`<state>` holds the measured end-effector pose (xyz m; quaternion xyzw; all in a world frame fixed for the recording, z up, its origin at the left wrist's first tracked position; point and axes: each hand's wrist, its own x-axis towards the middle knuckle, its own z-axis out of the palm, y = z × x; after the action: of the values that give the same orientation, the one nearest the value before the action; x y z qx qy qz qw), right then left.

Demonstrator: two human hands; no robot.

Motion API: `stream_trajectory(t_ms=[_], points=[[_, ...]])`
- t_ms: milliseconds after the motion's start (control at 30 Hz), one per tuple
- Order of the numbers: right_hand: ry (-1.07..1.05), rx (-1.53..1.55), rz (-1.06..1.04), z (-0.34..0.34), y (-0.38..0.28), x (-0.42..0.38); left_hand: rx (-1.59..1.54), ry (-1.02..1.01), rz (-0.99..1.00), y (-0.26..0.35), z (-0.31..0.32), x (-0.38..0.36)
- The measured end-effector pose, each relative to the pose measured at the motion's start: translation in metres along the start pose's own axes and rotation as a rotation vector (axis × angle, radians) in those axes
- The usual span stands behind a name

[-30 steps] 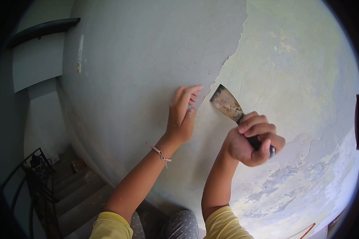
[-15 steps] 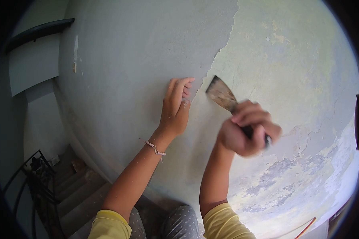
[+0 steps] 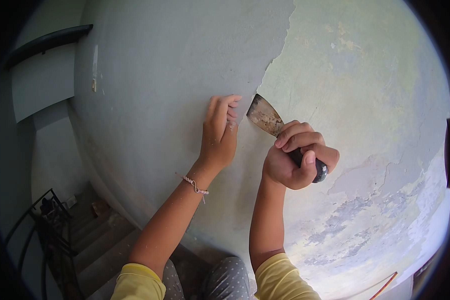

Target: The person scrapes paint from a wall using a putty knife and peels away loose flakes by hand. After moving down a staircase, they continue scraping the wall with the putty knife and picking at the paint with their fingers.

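My right hand [image 3: 301,155] is wrapped round the black handle of a scraper [image 3: 266,116] with a stained, worn blade. The blade's edge meets the ragged border of the grey paint layer [image 3: 185,60], beside the paler green wall surface [image 3: 335,90] bared to its right. Just left of that border, my left hand [image 3: 220,130] rests against the grey paint, holding nothing, with its fingers apart and slightly bent. White specks dot its thumb and forearm.
At the lower left, stairs [image 3: 105,245] go down beside a dark metal railing [image 3: 50,225]. A dark handrail [image 3: 50,45] runs at the upper left. Patchy, flaking paint [image 3: 345,225] covers the lower right wall, above an orange-red cord [image 3: 385,285].
The scraper in my right hand has moved left and slightly up, bringing its blade to the paint border. My left hand has barely moved.
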<state>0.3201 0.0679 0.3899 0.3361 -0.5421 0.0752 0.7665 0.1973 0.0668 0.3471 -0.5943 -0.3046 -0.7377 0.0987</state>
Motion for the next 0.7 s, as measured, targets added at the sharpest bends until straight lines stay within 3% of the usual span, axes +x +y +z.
stream_trajectory(t_ms=[167,267,433,500,533,700], points=[[-0.005,0.014,-0.069,-0.001,-0.022,0.007,0.008,-0.004,0.028,0.0,0.001,0.0],[0.018,0.029,0.015,-0.003,0.006,0.0,0.0,0.014,-0.016,0.005,0.003,0.001],[0.009,0.061,0.018,-0.003,-0.009,0.01,0.007,0.036,-0.038,0.01,0.007,0.0],[-0.003,0.066,-0.054,-0.011,-0.007,0.008,0.007,0.045,-0.047,0.01,0.006,0.003],[0.114,0.137,-0.021,-0.002,0.009,-0.001,0.017,0.051,-0.041,0.009,0.006,0.005],[0.074,0.084,0.048,-0.003,0.0,0.005,0.006,0.07,-0.028,0.011,0.011,0.004]])
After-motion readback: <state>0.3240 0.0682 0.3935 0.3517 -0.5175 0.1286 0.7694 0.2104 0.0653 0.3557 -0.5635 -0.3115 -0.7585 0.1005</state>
